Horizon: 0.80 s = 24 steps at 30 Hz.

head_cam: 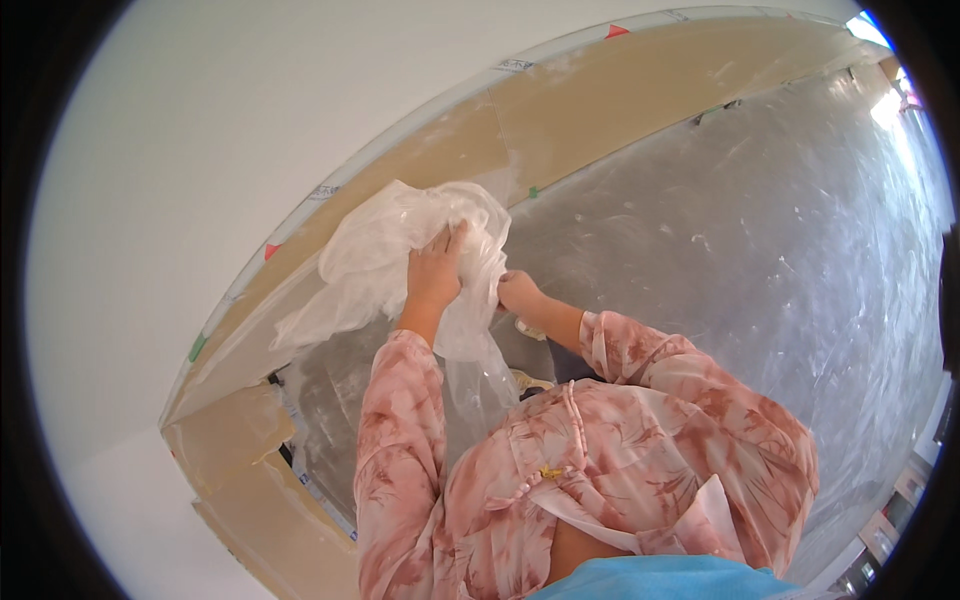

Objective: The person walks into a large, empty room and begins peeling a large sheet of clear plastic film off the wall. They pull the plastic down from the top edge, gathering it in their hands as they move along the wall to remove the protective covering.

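A bunched, translucent plastic sheet [375,240] hangs in front of me, partly against the tan covering at the foot of the wall, with its lower end near my shoes. Pressed into its middle is my left hand [437,274], fingers pointing up into the folds; whether it grips the film is unclear. My right hand [517,291] is closed on the right edge of the same sheet, its fingertips partly hidden.
Tan protective board [600,97] lines the wall [187,150], fixed along its upper edge with printed tape. The grey floor [675,247] is dusty and streaked. More tan board [247,450] lies at the lower left. My shoe [531,381] stands close by the plastic.
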{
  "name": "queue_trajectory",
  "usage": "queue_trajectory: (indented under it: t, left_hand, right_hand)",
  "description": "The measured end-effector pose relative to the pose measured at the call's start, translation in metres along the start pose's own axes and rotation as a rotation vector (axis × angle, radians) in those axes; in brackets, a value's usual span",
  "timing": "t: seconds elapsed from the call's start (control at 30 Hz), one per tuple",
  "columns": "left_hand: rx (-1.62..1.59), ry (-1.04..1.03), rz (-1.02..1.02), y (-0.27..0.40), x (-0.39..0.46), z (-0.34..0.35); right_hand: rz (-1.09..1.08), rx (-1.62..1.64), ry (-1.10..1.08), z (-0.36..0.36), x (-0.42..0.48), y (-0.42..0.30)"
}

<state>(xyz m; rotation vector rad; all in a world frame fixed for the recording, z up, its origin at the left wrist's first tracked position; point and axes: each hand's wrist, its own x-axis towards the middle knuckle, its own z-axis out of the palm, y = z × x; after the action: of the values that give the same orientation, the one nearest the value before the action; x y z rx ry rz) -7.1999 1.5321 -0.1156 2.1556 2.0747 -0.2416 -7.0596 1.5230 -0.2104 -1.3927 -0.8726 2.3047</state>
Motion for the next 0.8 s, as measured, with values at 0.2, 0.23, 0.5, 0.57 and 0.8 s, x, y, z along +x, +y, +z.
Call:
queue_trajectory:
  t: [0.2, 0.23, 0.5, 0.57, 0.8]
  left_hand:
    - [-0.252, -0.263, -0.010, -0.026, -0.022, 0.092]
    - [-0.300, -0.265, -0.016, -0.026, -0.032, 0.101]
    - [-0.418, -0.187, -0.104, -0.005, -0.148, 0.177]
    - [-0.339, -0.321, -0.123, 0.000, -0.167, 0.189]
    - [-0.104, -0.501, -0.319, -0.018, -0.305, 0.210]
  right_hand:
    - [0.065, -0.157, -0.191, 0.004, 0.001, 0.013]
    - [0.073, -0.249, -0.223, 0.001, 0.002, 0.014]
    - [-0.408, -1.154, -0.064, -0.032, 0.028, 0.035]
    - [-0.371, -1.229, -0.120, -0.040, 0.045, 0.048]
    - [-0.376, -1.461, -0.417, -0.029, 0.056, 0.060]
